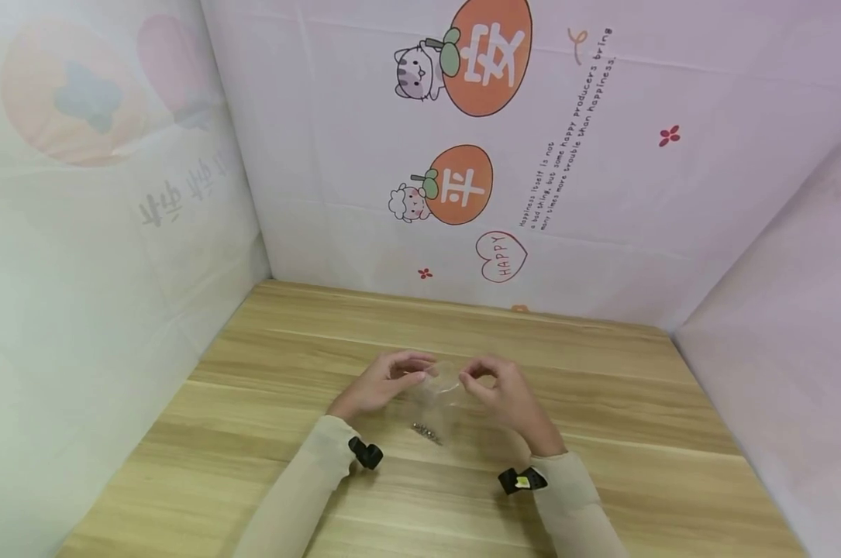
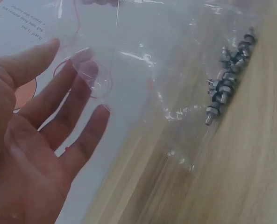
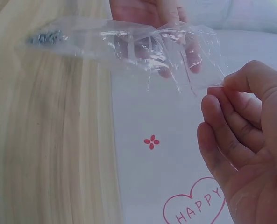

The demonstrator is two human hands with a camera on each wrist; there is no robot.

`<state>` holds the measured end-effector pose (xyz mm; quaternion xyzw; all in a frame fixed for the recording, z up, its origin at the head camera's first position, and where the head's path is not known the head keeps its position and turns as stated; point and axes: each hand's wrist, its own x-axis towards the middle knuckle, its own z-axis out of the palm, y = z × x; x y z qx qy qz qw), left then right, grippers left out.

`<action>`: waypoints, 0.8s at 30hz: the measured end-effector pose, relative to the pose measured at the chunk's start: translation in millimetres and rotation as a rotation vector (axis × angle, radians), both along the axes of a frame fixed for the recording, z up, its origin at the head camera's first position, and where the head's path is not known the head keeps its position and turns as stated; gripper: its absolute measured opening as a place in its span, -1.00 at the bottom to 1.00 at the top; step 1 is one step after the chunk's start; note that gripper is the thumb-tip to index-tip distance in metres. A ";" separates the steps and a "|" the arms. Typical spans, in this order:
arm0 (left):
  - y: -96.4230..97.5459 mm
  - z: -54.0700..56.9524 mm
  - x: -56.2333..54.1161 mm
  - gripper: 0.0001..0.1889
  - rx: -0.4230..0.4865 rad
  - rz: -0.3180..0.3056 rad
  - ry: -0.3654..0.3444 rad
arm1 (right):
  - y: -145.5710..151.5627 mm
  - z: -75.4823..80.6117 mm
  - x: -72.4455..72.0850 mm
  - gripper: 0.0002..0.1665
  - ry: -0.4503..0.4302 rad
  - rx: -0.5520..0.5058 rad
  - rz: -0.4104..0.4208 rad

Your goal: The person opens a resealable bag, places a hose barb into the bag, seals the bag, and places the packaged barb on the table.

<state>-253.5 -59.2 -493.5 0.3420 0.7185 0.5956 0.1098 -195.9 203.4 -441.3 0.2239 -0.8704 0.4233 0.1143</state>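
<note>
A clear plastic bag (image 1: 430, 399) hangs between the two hands, with a thin red line near its top. At its bottom lie several small metal screws (image 2: 227, 77) with dark rings on them. My right hand (image 1: 500, 387) pinches the bag's upper edge between thumb and index finger, as the right wrist view shows, its other fingers loosely bent. On the other side, my left hand (image 2: 49, 121) has its thumb apart from its fingers. The left fingertips (image 2: 89, 70) are behind the clear plastic near the bag's top, overlapping it.
A wood-grain table (image 1: 287, 333) lies below the hands. White printed cloth (image 1: 350, 155) rises as walls at the back and both sides. Each wrist wears a small black camera, one on the left sleeve (image 1: 366, 452) and one on the right (image 1: 522, 481).
</note>
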 end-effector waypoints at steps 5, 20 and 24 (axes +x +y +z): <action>3.5 3.2 5.3 -0.56 0.013 0.079 -0.007 | 5.4 1.5 -0.7 -0.94 0.006 -0.033 -0.003; 11.0 10.9 13.8 -0.79 0.004 0.235 0.104 | 10.5 6.4 -0.5 -0.95 0.009 -0.041 -0.002; 10.6 12.0 14.2 -0.78 0.004 0.280 0.137 | 14.6 5.9 -1.2 -0.94 0.035 -0.057 -0.002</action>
